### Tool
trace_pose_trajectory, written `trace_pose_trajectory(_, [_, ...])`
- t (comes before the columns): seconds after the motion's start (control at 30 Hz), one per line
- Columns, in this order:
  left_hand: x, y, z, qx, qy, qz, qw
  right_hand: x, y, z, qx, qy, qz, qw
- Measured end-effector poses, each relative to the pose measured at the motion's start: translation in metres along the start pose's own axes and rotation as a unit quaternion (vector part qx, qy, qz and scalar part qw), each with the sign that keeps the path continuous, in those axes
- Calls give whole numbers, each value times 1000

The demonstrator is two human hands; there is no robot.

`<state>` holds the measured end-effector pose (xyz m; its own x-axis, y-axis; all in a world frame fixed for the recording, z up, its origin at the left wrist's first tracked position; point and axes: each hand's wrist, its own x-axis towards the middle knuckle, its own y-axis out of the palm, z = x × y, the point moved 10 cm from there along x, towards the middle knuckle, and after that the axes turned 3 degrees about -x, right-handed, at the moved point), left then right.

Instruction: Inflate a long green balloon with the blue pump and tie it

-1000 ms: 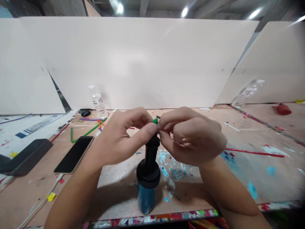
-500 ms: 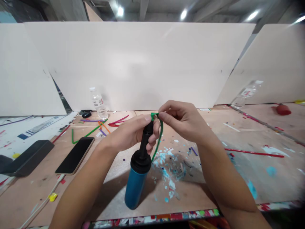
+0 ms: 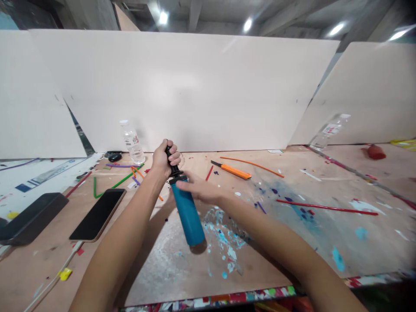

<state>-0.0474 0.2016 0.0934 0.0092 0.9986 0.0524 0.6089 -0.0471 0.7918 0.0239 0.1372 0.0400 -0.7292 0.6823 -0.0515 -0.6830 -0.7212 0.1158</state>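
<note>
A blue hand pump (image 3: 189,216) with a black top is tilted over the table. My left hand (image 3: 165,160) is wrapped round its black handle. Against the pump body, just below the black collar, lies my right hand (image 3: 201,188), its thumb across the front and its other fingers hidden behind the pump. No green tube shows at the pump in this view.
Behind stand a white board (image 3: 208,91) and a water bottle (image 3: 132,143). To the left are a phone (image 3: 99,214), a dark box (image 3: 35,216) and coloured strips; to the right, an orange cutter (image 3: 235,171), an orange strip and a red tube (image 3: 328,208).
My left hand has moved from the nozzle end to the pump's handle. My right hand has come down from the green tube to the pump body. The pump's lower end has swung right.
</note>
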Motion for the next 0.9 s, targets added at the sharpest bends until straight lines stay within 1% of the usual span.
trace_pose_trajectory(0.03, [10,-11,1,-3,-1,-26,1000,3,7,-18,56,41,-18,997])
trace_pose_trajectory(0.07, [19,-21,3,-3,-8,-50,999,4,10,-32,106,68,-51,991])
trace_pose_trajectory(0.13, [36,-39,6,1,-31,-92,995,1,26,-54,181,132,-66,972])
trace_pose_trajectory(0.23, [56,-57,-2,11,-51,-122,991,-13,46,-64,246,180,-70,950])
trace_pose_trajectory(0.3, [64,-60,-8,17,-55,-124,991,-28,53,-66,259,198,-76,942])
trace_pose_trajectory(0.37, [66,-59,-6,18,-57,-115,992,-43,60,-70,269,216,-80,935])
trace_pose_trajectory(0.43, [61,-58,4,15,-62,-102,993,-57,66,-76,279,231,-82,929])
trace_pose_trajectory(0.5, [53,-59,21,7,-70,-93,993,-65,70,-81,284,242,-82,924])
trace_pose_trajectory(0.57, [48,-62,37,-2,-79,-86,993,-66,68,-84,289,251,-82,920])
trace_pose_trajectory(0.63, [47,-65,48,-13,-85,-81,993,-64,62,-83,289,270,-73,916])
trace_pose_trajectory(0.73, [54,-66,52,-32,-89,-75,993,-54,48,-75,294,281,-48,912])
trace_pose_trajectory(0.83, [62,-59,53,-48,-92,-70,992,-40,32,-66,281,264,-34,922])
trace_pose_trajectory(0.9, [61,-50,61,-47,-105,-67,991,-33,18,-64,252,256,-47,932])
